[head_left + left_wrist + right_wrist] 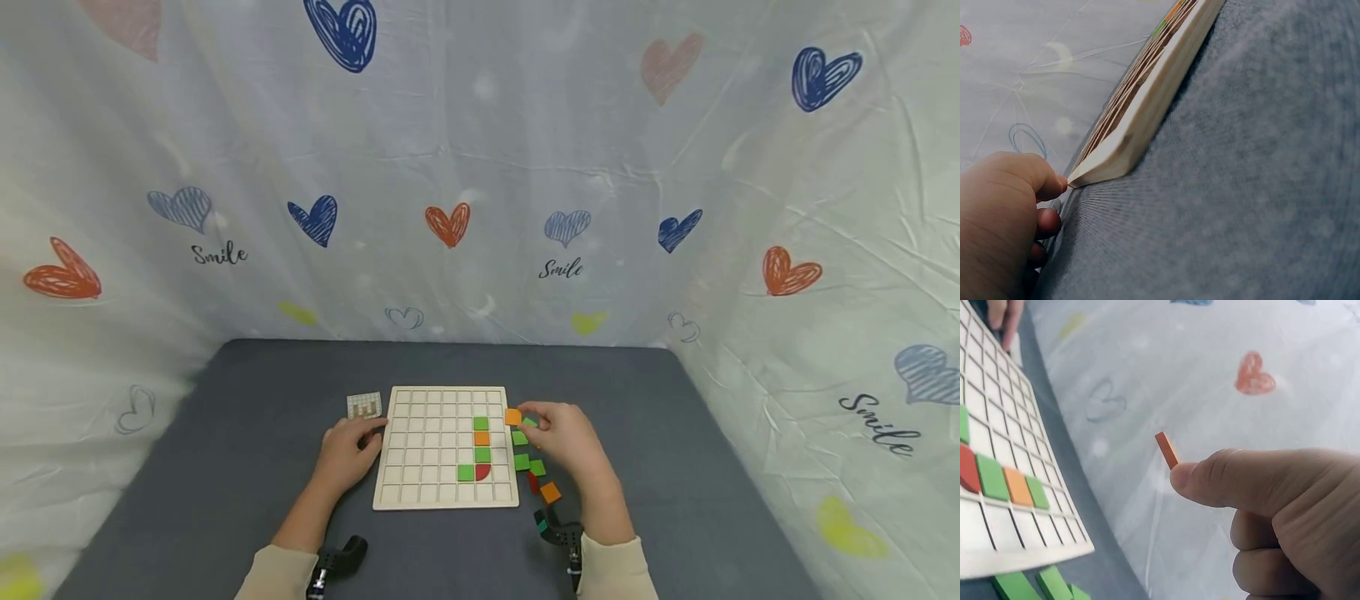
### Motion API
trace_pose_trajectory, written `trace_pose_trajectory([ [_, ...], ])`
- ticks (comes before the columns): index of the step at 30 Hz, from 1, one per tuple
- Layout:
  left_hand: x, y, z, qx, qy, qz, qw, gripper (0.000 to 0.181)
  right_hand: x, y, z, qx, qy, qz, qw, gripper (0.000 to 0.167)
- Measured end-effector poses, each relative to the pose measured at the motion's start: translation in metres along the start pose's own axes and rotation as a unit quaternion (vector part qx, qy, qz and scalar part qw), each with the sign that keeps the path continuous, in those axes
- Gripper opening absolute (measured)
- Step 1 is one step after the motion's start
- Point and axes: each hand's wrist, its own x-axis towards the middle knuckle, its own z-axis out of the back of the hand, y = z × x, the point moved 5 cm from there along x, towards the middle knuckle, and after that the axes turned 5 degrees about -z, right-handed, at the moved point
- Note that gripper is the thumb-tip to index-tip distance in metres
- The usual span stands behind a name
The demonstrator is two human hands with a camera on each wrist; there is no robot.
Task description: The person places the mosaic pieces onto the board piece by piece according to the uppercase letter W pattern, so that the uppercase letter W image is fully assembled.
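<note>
A pale wooden grid board (427, 483) lies in the middle of the table. My right hand (568, 437) pinches an orange square tile (513, 417) near the board's right edge; in the right wrist view the tile (1167, 450) is seen edge-on, held up between thumb and finger. At the board's left edge my left hand (346, 452) rests with a fingertip touching the frame, seen at a corner of the board (1147, 119) in the left wrist view. On the grid sit several green tiles (466, 472), an orange tile (482, 438) and a red rounded tile (483, 472).
Loose green tiles (521, 462), a red piece (533, 482) and an orange tile (551, 492) lie right of the board, some partly under the right hand. A small patterned card (363, 405) lies beyond the left hand. A curtain with hearts (450, 225) hangs behind the table.
</note>
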Motion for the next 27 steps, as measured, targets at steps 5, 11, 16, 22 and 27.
trace_pose_trajectory([
  [5, -0.002, 0.003, 0.001, 0.000, 0.004, 0.005, 1.0000, 0.030, -0.002, 0.016, -0.016, -0.017, 0.027, 0.046, 0.9984, 0.031],
  [11, -0.001, 0.003, 0.000, -0.007, 0.016, 0.014, 0.9997, 0.031, -0.002, 0.029, -0.039, -0.041, 0.055, 0.097, 0.9930, 0.027],
  [16, 0.001, 0.001, 0.000, -0.005, 0.010, 0.013, 0.9999, 0.030, -0.003, 0.037, -0.064, -0.066, 0.078, 0.125, 0.9869, 0.027],
  [22, 0.001, 0.000, 0.002, -0.004, 0.004, 0.010, 0.9999, 0.030, -0.003, 0.041, -0.089, -0.098, 0.098, 0.147, 0.9794, 0.025],
  [27, 0.001, 0.001, 0.001, -0.002, 0.004, 0.005, 1.0000, 0.030, -0.002, 0.039, -0.099, -0.113, 0.098, 0.151, 0.9771, 0.021],
])
